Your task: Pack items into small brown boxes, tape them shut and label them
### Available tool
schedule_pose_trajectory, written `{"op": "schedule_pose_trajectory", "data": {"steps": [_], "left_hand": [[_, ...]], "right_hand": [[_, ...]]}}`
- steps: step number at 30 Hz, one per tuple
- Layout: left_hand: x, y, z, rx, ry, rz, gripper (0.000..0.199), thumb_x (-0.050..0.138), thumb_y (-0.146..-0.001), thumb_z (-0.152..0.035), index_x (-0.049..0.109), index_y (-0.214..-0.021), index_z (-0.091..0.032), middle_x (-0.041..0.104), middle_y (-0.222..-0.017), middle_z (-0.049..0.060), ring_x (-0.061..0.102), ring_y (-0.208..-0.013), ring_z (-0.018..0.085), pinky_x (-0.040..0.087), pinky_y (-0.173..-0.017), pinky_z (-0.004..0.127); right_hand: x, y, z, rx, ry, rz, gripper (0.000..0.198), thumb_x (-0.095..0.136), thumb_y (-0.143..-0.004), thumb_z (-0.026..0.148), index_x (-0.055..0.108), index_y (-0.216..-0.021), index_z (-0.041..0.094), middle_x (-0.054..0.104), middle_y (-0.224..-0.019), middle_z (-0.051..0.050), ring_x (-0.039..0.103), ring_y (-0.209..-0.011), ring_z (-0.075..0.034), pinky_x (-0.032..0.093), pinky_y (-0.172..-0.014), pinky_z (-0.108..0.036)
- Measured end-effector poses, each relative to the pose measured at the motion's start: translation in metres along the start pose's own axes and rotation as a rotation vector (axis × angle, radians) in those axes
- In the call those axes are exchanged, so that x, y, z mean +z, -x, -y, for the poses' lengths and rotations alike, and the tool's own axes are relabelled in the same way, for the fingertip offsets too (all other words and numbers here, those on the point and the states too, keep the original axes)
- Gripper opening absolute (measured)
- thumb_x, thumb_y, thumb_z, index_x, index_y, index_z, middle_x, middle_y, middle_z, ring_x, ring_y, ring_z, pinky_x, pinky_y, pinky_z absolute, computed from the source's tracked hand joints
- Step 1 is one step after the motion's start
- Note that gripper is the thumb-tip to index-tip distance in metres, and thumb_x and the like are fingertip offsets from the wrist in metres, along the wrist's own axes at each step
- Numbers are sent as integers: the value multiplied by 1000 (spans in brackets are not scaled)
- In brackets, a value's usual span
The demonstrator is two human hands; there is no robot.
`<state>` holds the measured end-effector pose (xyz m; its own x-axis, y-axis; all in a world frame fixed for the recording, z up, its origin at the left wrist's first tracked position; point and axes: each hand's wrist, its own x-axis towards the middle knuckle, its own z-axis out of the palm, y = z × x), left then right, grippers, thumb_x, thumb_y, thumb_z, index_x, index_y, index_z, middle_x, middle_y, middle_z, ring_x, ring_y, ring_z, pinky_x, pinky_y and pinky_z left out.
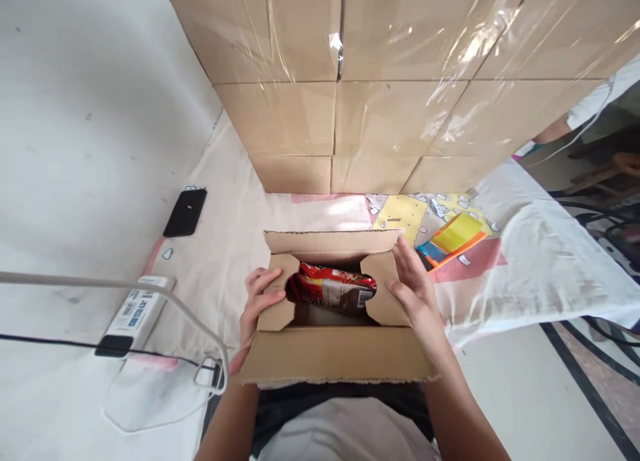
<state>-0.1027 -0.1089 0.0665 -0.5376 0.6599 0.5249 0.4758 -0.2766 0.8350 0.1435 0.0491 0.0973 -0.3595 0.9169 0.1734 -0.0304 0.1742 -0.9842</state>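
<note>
An open cardboard box [340,354] is held in front of my body, its long flaps spread to the front and back. My left hand [257,304] grips its left side, with fingers lying over the left short flap. On the opposite side, my right hand [416,288] holds the box, its thumb on the right short flap. Between the short flaps a red printed packet [333,286] shows inside, partly covered by them. Just beyond my right hand lies an orange and blue tape dispenser [453,238] with a yellowish roll.
Stacked cardboard boxes [385,118] under clear plastic film rise behind. A phone [185,212] and a power strip [135,314] with cables lie along the left wall. A light patterned cloth [220,234] covers the bed-like surface. Someone's arm [553,129] shows at the right.
</note>
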Motion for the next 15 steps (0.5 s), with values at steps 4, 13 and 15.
{"op": "schedule_pose_trajectory", "data": {"steps": [4,13,15], "left_hand": [[3,-4,0,56,-57,-25,54,53,-92,-74,81,-114,-33,72,-127,9,55,-129,35,39,-120,57],[16,-3,-18,-122,-16,-169,24,61,-84,-27,80,-99,-31,58,-136,3,54,-132,27,44,-116,41],[16,-5,-23,-103,-55,-135,21,58,-87,-24,78,-87,-29,58,-137,3,54,-132,26,44,-115,42]], "right_hand": [[7,-15,3,-122,-76,-32,32,65,-85,29,66,-117,34,72,-133,-5,64,-133,-29,51,-112,-49],[9,-15,-6,-344,-32,17,16,54,-97,40,64,-91,29,76,-114,-5,68,-111,-30,53,-95,-50],[5,-11,-10,-366,40,-12,28,49,-102,49,69,-96,30,75,-124,-6,67,-120,-31,52,-101,-53]]}}
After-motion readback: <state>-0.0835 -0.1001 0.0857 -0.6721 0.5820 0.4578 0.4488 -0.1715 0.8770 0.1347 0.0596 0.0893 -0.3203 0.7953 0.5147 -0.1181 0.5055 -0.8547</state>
